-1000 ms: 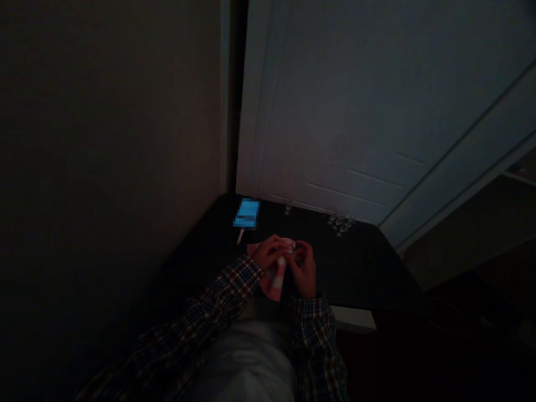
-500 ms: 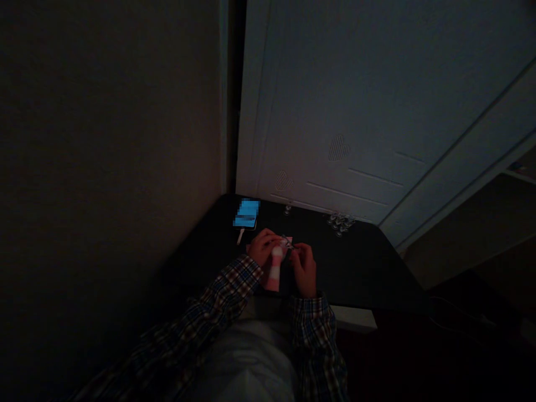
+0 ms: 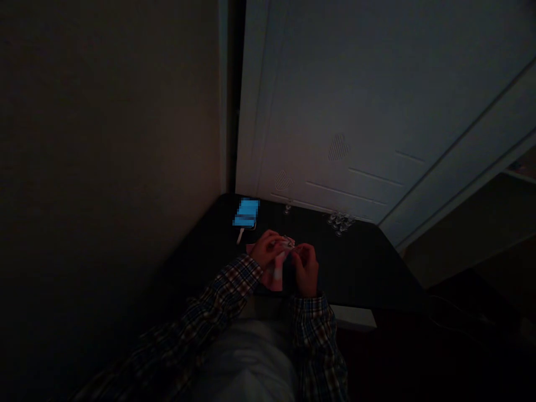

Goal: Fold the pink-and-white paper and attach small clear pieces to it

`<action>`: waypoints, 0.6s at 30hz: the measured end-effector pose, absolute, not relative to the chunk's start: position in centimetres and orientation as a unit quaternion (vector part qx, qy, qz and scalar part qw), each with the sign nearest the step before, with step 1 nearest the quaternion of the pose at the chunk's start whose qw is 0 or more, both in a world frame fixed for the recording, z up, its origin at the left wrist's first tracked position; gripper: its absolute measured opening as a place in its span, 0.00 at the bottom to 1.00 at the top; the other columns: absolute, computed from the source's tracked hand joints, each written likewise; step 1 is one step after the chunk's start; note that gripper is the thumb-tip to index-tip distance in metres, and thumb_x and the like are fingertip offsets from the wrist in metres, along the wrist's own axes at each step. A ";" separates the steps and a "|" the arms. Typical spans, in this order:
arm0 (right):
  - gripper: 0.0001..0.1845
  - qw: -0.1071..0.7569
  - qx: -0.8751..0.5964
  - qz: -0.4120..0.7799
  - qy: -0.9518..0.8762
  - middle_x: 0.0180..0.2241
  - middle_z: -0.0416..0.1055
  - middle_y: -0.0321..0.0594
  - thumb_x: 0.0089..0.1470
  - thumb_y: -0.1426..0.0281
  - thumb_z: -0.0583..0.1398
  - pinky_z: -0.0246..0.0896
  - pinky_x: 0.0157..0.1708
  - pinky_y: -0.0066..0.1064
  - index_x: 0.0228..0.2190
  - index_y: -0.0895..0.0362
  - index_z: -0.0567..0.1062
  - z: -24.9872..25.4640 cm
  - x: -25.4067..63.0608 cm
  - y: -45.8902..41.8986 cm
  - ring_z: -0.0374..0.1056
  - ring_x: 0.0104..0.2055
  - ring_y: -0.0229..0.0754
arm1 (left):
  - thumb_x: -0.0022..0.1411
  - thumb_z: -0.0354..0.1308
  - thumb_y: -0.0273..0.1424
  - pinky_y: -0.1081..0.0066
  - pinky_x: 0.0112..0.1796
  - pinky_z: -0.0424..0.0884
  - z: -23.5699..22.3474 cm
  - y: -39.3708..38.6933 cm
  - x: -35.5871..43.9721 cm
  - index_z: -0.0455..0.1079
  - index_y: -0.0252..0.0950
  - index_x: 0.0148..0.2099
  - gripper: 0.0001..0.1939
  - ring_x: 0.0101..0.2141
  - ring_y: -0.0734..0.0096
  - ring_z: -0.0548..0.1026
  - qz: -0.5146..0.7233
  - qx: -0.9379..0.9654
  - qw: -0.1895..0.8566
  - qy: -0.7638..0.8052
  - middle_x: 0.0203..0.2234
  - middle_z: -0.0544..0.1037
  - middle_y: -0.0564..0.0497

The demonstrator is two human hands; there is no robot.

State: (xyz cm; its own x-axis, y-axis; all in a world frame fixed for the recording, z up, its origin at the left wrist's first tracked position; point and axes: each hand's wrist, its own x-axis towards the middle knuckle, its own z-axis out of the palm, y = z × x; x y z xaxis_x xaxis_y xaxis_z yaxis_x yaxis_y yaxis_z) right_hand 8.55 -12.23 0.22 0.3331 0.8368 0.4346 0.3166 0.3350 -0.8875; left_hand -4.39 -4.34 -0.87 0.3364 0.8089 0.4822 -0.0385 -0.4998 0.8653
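Note:
A pink-and-white striped piece of cloth [image 3: 277, 274] lies near the table's front edge, its upper part gathered under my fingers. My left hand [image 3: 267, 248] is closed on the cloth from the left. Opposite it, my right hand [image 3: 306, 269] pinches with thumb and forefinger at the cloth's upper right end. Something small, thin and pale grey shows between the two hands; it is too dark and small to name. My left fingers hide part of the cloth.
A phone with a lit blue screen [image 3: 246, 213] lies at the back left of the dark table [image 3: 355, 268], a white plug and cable [image 3: 240, 235] at its lower end. Several small shiny pieces [image 3: 340, 223] are heaped back right; another shiny piece [image 3: 287, 209] stands alone. A white panel [image 3: 318, 111] rises behind.
The cloth's hanging end has shifted slightly right and its upper part is more bunched. My right hand has moved a little to the right; the left stays about the same.

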 end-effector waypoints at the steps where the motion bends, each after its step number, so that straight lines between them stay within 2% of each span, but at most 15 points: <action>1: 0.11 0.616 -0.532 0.215 -0.539 0.32 0.66 0.36 0.51 0.66 0.54 0.59 0.29 0.26 0.38 0.56 0.63 0.3 8.5 -12.3 0.63 0.29 0.34 | 0.52 0.56 0.35 0.67 0.41 0.68 -0.9 -4.3 -4.4 0.70 0.36 0.39 0.12 0.40 0.69 0.68 0.505 0.702 0.420 0.274 0.38 0.63 0.48; 6: 0.10 0.627 -0.516 0.217 -0.542 0.35 0.65 0.38 0.52 0.68 0.53 0.59 0.30 0.25 0.38 0.56 0.62 0.5 8.5 -12.4 0.62 0.29 0.33 | 0.52 0.56 0.35 0.67 0.41 0.68 -1.0 -4.4 -4.4 0.71 0.38 0.38 0.11 0.39 0.70 0.68 0.495 0.698 0.437 0.278 0.37 0.64 0.49; 10: 0.09 0.623 -0.527 0.199 -0.544 0.33 0.64 0.37 0.52 0.68 0.52 0.59 0.31 0.26 0.37 0.56 0.64 0.4 8.7 -12.3 0.62 0.29 0.34 | 0.51 0.57 0.34 0.66 0.41 0.68 -1.0 -4.4 -4.3 0.72 0.37 0.36 0.10 0.39 0.69 0.69 0.479 0.707 0.452 0.258 0.35 0.66 0.50; 15: 0.11 0.621 -0.537 0.188 -0.539 0.33 0.65 0.37 0.51 0.66 0.54 0.59 0.34 0.27 0.38 0.56 0.64 0.5 8.6 -12.2 0.63 0.33 0.35 | 0.52 0.57 0.32 0.67 0.40 0.68 -0.8 -4.3 -4.3 0.72 0.37 0.35 0.08 0.37 0.71 0.69 0.488 0.726 0.395 0.282 0.32 0.67 0.51; 18: 0.12 0.612 -0.552 0.194 -0.532 0.31 0.67 0.37 0.53 0.64 0.52 0.58 0.31 0.26 0.39 0.56 0.64 0.5 8.6 -12.2 0.63 0.30 0.34 | 0.52 0.55 0.31 0.69 0.37 0.68 -0.6 -4.3 -4.4 0.72 0.37 0.35 0.07 0.35 0.72 0.69 0.498 0.729 0.357 0.305 0.31 0.67 0.51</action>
State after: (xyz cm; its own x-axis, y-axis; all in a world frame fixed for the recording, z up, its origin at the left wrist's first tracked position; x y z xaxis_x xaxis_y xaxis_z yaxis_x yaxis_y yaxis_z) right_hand 8.62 -12.22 0.48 0.3590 0.8248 0.4369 0.3496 0.3152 -0.8823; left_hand -4.42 -4.28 -0.58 0.3182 0.7998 0.5090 0.0896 -0.5598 0.8238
